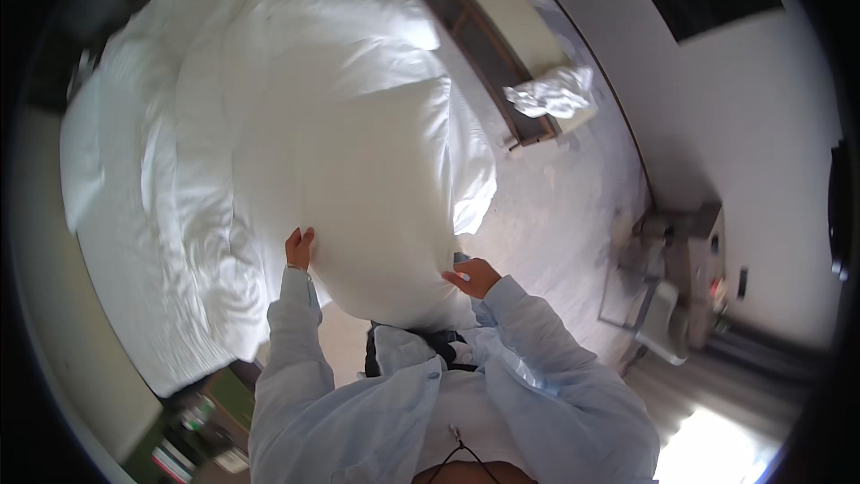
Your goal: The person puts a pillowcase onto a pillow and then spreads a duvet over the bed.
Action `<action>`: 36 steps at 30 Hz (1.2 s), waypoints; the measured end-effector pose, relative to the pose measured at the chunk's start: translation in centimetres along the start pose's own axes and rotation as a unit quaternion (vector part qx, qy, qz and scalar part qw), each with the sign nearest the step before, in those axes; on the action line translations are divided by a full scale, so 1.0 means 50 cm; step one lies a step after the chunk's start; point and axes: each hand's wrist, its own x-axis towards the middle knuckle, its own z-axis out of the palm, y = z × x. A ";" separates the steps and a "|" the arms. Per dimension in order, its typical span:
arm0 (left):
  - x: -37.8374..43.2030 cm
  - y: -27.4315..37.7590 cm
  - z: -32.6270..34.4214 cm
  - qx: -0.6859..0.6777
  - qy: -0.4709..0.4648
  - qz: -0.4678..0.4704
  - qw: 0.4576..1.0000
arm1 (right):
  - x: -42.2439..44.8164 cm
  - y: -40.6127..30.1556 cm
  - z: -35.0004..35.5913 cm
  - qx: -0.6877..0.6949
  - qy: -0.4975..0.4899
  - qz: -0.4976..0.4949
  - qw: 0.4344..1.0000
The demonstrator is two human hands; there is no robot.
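A plump white pillow lies right before me, its near end against my waist. My left hand grips its left edge near the lower corner, the thumb on top. At the right edge, my right hand pinches the white fabric between thumb and fingers. Beneath and beyond the pillow spreads a rumpled white duvet on a bed, with bunched folds to the left of my left hand. The fingertips under the fabric are hidden.
A low wooden luggage bench with crumpled white material on it stands at the upper right. A chair and desk are at the right wall. A bedside table with small items is at the lower left.
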 end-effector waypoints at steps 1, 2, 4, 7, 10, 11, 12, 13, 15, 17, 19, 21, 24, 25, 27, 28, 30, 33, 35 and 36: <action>0.001 0.062 0.042 0.023 -0.020 0.020 0.999 | -0.021 0.026 -0.021 -0.005 0.003 0.028 1.000; -0.003 0.103 0.080 0.044 -0.033 0.040 0.998 | -0.042 0.046 -0.039 -0.008 0.000 0.051 0.999; 0.015 0.143 0.154 0.096 -0.030 0.071 0.992 | -0.074 0.076 -0.076 0.021 0.030 0.082 0.996; 0.033 0.196 0.335 0.139 -0.021 0.153 0.978 | -0.137 0.157 -0.156 0.021 0.079 0.102 0.991; 0.003 0.207 0.520 0.122 -0.002 0.166 0.979 | -0.199 0.270 -0.222 0.022 0.061 0.113 0.991; -0.009 0.204 0.580 0.105 0.010 0.137 0.985 | -0.218 0.318 -0.249 0.024 0.061 0.112 0.992; -0.017 0.200 0.643 0.224 0.042 0.186 0.956 | -0.233 0.365 -0.274 0.013 0.041 0.113 0.993; -0.021 0.186 0.702 0.273 0.130 0.218 0.928 | -0.231 0.398 -0.303 0.002 0.025 0.108 0.994; -0.015 0.176 0.746 0.219 0.047 0.262 0.939 | -0.218 0.425 -0.360 -0.023 -0.020 0.093 0.995; -0.064 0.290 0.857 0.301 0.036 0.241 0.922 | -0.246 0.471 -0.421 -0.043 0.023 0.033 0.998; -0.071 0.378 0.935 0.355 0.011 0.230 0.906 | -0.252 0.481 -0.503 -0.049 0.022 0.019 0.998; -0.072 0.387 0.993 0.311 0.059 0.288 0.904 | -0.239 0.494 -0.564 -0.040 0.036 -0.002 0.999; -0.057 0.433 1.044 0.412 0.026 0.276 0.868 | -0.232 0.534 -0.630 -0.013 0.121 0.048 0.991; -0.049 0.447 1.061 0.415 0.025 0.278 0.866 | -0.226 0.550 -0.635 -0.007 0.157 0.052 0.986; -0.031 0.467 1.093 0.379 0.019 0.281 0.882 | -0.201 0.581 -0.654 0.014 0.176 0.077 0.981; 0.004 0.456 1.105 0.336 0.025 0.277 0.900 | -0.194 0.594 -0.676 0.016 0.174 0.084 0.981; 0.064 0.459 1.139 0.341 0.015 0.278 0.898 | -0.169 0.619 -0.733 0.026 0.173 0.094 0.980; 0.193 0.460 1.176 0.303 -0.028 0.280 0.911 | -0.113 0.662 -0.808 -0.020 0.162 0.150 0.975; 0.276 0.481 1.221 0.200 -0.084 0.210 0.953 | -0.068 0.683 -0.851 0.002 0.192 0.179 0.965; 0.331 0.489 1.236 0.176 -0.104 0.205 0.957 | -0.041 0.693 -0.873 0.027 0.212 0.192 0.958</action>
